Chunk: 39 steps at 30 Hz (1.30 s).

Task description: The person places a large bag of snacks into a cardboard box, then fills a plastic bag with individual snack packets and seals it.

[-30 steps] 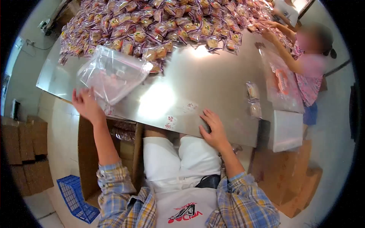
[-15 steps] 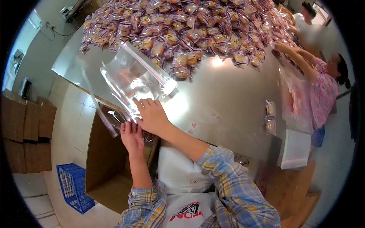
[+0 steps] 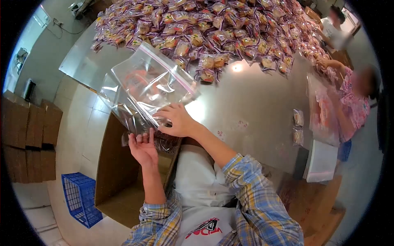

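Clear plastic bags (image 3: 143, 78) with a pinkish strip along one edge and orange-red print lie on the metal table's left corner, their near part hanging over the edge. My right hand (image 3: 178, 121) is at the near right edge of the bags, fingers and thumb curled around a fold of the film. Just below the hanging film is my left hand (image 3: 143, 149), palm up, fingers apart and slightly bent, the tips close to the plastic. An open cardboard box (image 3: 117, 172) stands beneath, with wrapped packets (image 3: 166, 144) partly showing inside.
A big heap of wrapped snack packets (image 3: 197, 33) covers the table's far side. Two packets (image 3: 298, 126) lie at right near a stack of clear bags (image 3: 322, 160). A blue crate (image 3: 80, 199) and stacked cartons (image 3: 30, 139) stand left. Two people (image 3: 357, 92) work at right.
The loose film at the left has dropped from a raised strip into a fold over the table edge. My right hand has gone from lying flat to curling at the bags' edge.
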Tool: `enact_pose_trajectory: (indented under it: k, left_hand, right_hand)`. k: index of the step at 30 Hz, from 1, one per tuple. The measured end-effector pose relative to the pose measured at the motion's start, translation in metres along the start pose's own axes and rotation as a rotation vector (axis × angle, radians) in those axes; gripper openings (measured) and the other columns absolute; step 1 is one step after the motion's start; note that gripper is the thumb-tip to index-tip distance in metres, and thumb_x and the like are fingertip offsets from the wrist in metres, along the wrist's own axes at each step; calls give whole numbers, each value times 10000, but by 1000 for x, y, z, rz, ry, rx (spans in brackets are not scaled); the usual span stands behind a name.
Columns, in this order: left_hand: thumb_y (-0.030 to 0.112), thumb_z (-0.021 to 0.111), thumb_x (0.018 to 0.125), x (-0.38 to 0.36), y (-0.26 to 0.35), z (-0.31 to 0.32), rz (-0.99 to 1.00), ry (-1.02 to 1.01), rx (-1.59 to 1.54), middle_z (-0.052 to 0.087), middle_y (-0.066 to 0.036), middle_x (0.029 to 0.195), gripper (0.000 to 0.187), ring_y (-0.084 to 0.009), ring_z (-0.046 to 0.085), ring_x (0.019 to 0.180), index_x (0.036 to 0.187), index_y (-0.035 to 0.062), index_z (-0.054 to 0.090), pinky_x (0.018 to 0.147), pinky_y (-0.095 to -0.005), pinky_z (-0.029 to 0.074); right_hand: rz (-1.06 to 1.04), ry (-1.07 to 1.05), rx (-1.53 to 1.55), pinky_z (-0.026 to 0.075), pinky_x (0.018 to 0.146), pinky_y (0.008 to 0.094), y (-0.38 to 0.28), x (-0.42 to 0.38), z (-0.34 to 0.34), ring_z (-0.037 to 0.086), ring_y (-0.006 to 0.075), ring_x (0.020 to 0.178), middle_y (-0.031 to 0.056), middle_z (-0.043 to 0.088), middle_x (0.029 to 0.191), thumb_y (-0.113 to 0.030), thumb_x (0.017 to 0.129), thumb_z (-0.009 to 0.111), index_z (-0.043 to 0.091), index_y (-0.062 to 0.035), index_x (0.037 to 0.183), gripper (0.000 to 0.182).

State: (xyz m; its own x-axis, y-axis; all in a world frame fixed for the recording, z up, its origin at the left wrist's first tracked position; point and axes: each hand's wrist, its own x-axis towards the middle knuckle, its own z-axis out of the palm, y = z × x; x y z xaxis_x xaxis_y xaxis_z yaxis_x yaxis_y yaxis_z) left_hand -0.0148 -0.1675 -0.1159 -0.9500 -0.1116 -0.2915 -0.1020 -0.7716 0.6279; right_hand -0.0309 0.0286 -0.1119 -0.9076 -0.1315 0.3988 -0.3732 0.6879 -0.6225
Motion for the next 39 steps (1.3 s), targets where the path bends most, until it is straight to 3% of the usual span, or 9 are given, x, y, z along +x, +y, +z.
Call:
enact_pose_trajectory:
  k: [2, 3, 6, 7, 13, 19, 25, 28, 39]
  left_hand:
    - [381, 607, 1047, -1, 3, 2, 2, -12, -13, 613, -19, 925, 402, -246, 641, 1007, 1285, 68, 524, 1079, -543, 504]
    - [409, 641, 1031, -12, 7, 24, -51, 72, 20, 640, -17, 1035, 449, -228, 638, 1042, 1298, 63, 539, 1089, -508, 492]
    - [358, 642, 1043, 6, -12, -3, -98, -23, 344, 644, -46, 1209, 402, -219, 641, 1086, 1286, 55, 538, 1083, -484, 492]
    - [272, 606, 1070, 8, -15, -6, -119, -22, 341, 611, -79, 1345, 299, -236, 636, 1173, 1258, 50, 537, 1080, -476, 494]
    - [227, 506, 1112, 7, -9, 1, 3, -49, 390, 592, -150, 1409, 209, -290, 595, 1303, 1199, 36, 505, 1090, -478, 505]
    - [222, 478, 1120, 8, -13, -5, 56, -104, 414, 508, -184, 1516, 183, -305, 538, 1367, 1171, 46, 482, 1106, -491, 498]
    - [224, 467, 1123, -3, -15, 4, 59, -97, 427, 508, -192, 1515, 201, -293, 534, 1376, 1185, 33, 486, 1101, -487, 505]
    - [219, 459, 1125, -1, -11, -18, 95, -124, 477, 530, -180, 1496, 218, -268, 553, 1358, 1198, 18, 499, 1061, -469, 544]
    - [220, 508, 1107, -3, 7, -30, 180, -23, 491, 542, -133, 1480, 209, -262, 597, 1280, 1185, 27, 533, 999, -459, 584]
  right_hand:
    - [61, -5, -54, 371, 1023, 466, 1, 5, 13, 596, 292, 1160, 80, 676, 1217, -471, 781, 785, 680, -119, 1246, 593]
    - [106, 49, -183, 363, 1007, 473, -7, 6, 15, 582, 282, 1165, 73, 661, 1194, -478, 785, 793, 681, -120, 1205, 564]
    - [127, 56, -380, 368, 990, 488, -19, 7, 22, 563, 279, 1169, 58, 638, 1167, -489, 786, 802, 682, -141, 1184, 542]
    - [121, 77, -424, 373, 976, 494, -22, 8, 24, 548, 272, 1176, 43, 618, 1143, -503, 764, 819, 680, -153, 1164, 549]
    - [184, 37, -195, 377, 974, 482, -6, 16, 21, 589, 276, 1141, 52, 653, 1110, -462, 752, 841, 702, -157, 1127, 503]
    - [182, -9, -407, 382, 1008, 521, -5, 13, -4, 603, 291, 1139, 60, 659, 1131, -466, 742, 833, 721, -163, 1139, 512]
    - [145, 122, -444, 406, 993, 519, -7, 16, 18, 612, 246, 1098, 25, 670, 1070, -439, 825, 776, 760, -221, 1091, 344]
    - [189, 72, -385, 373, 1054, 561, -6, 21, 17, 582, 304, 1211, 76, 674, 1174, -435, 870, 741, 782, -191, 1102, 339]
    - [124, 104, -300, 418, 988, 492, 13, 28, 16, 599, 238, 1114, -4, 714, 1025, -500, 911, 680, 799, -243, 1107, 344]
